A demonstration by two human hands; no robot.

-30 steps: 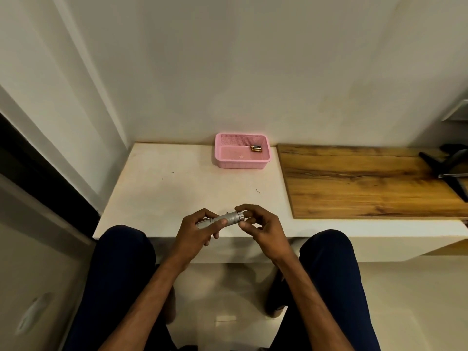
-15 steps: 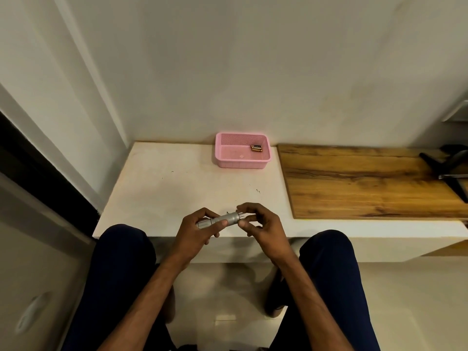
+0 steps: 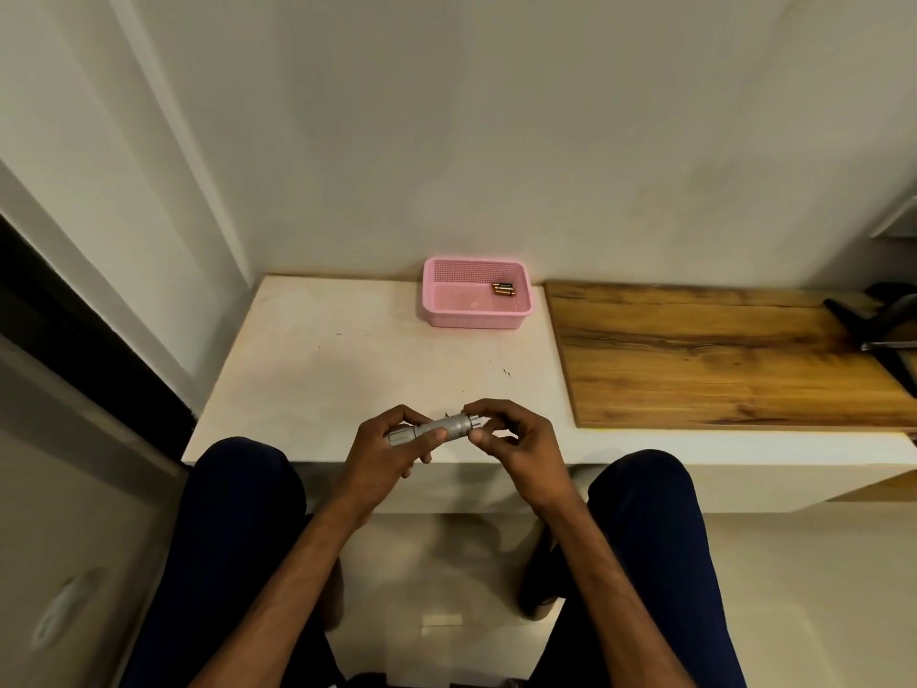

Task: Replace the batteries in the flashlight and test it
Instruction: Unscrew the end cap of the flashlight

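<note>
A small silver flashlight (image 3: pixel 446 427) lies level over the front edge of the white counter (image 3: pixel 347 369). My left hand (image 3: pixel 392 449) grips its left half, thumb across the barrel. My right hand (image 3: pixel 511 439) pinches the flashlight's right end between thumb and fingertips; that end is partly hidden by the fingers. Far back on the counter stands a pink mesh basket (image 3: pixel 436 300) with a few gold and black batteries (image 3: pixel 503 290) in its right rear corner.
A wooden board (image 3: pixel 719 355) covers the counter to the right, with a black stand (image 3: pixel 883 335) at its far right edge. A wall rises behind the counter. My two knees sit under the counter's front edge.
Both hands and the flashlight stay in nearly the same place. The fingers of my right hand have shifted slightly on the flashlight's right end.
</note>
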